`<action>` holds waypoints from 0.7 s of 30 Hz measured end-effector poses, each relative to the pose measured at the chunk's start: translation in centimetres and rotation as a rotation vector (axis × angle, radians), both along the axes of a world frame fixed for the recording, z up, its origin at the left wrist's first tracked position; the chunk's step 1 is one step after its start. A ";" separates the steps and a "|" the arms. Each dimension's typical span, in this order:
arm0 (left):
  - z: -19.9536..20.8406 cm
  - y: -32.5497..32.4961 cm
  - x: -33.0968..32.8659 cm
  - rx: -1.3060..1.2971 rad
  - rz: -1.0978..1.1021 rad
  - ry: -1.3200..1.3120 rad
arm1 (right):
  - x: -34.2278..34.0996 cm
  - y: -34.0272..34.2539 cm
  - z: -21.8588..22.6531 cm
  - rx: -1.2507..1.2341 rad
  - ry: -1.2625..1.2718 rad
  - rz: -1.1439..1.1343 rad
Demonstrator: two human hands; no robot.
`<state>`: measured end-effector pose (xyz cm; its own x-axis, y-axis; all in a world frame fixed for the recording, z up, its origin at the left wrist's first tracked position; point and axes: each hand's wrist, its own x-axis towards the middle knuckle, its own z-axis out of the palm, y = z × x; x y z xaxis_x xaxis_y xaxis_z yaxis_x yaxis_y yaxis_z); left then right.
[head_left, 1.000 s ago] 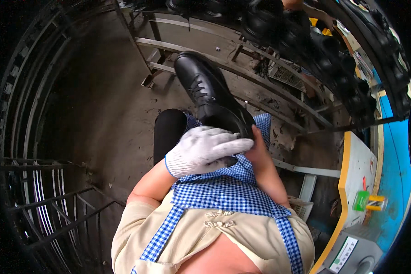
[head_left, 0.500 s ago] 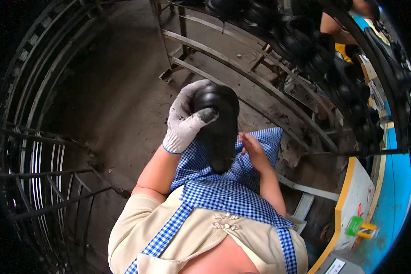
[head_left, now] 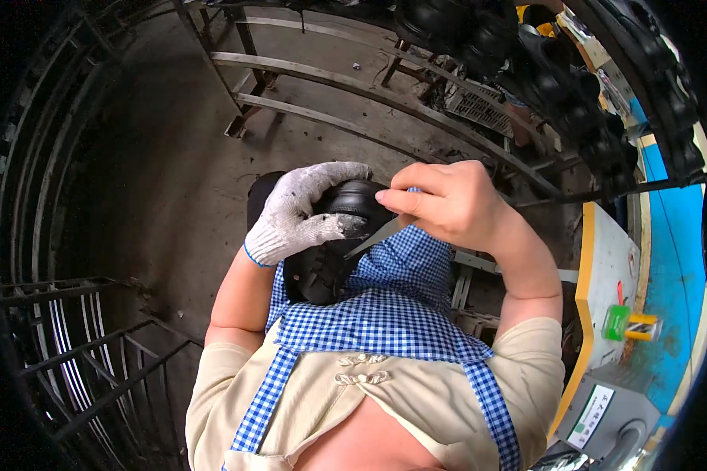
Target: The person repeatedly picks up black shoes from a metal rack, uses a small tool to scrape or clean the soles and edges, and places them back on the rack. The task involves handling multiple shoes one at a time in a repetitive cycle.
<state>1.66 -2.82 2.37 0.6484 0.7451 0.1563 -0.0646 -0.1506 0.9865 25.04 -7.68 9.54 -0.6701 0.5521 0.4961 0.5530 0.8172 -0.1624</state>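
Note:
My left hand (head_left: 298, 216), in a white knit glove with dark-stained fingers, grips a black shoe (head_left: 353, 200) above my lap. Its rounded, glossy end faces up and away from me, and black laces (head_left: 320, 271) show on the lower part. My bare right hand (head_left: 448, 200) is closed beside that rounded end, thumb and forefinger pinched at its edge. Whatever lies in the pinch is too small to make out. Below the right hand a narrow, pale grey pointed strip (head_left: 373, 239), like a thin blade, slants toward the laces; its other end is hidden.
A metal rack (head_left: 314, 71) stands ahead, with several black shoes (head_left: 554, 82) along its upper right. Another dark rack (head_left: 94, 353) is at the left. At my right are a yellow-edged white panel (head_left: 605, 275), a green-and-yellow object (head_left: 630, 323) and a grey box (head_left: 609, 412).
My right hand has risen from my lap to the shoe's rounded end. The shoe and my left hand have shifted slightly left and down, tilting the shoe. The pale pointed strip now shows.

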 end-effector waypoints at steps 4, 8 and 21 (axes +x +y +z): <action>0.0 0.1 0.6 0.353 -0.039 0.098 | -0.5 -0.7 2.3 0.037 -0.372 0.027; -1.0 -0.3 1.5 0.308 -0.083 0.125 | -1.4 -1.5 2.0 0.030 -0.617 0.003; -1.6 -0.1 1.6 0.131 -0.150 0.032 | 1.6 0.3 -3.5 -0.645 0.375 0.070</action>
<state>3.23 -2.95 0.78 0.7570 0.6141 0.2231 -0.0649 -0.2690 0.9609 26.60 -7.41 6.07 -0.5641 0.7730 0.2904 0.3168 0.5273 -0.7884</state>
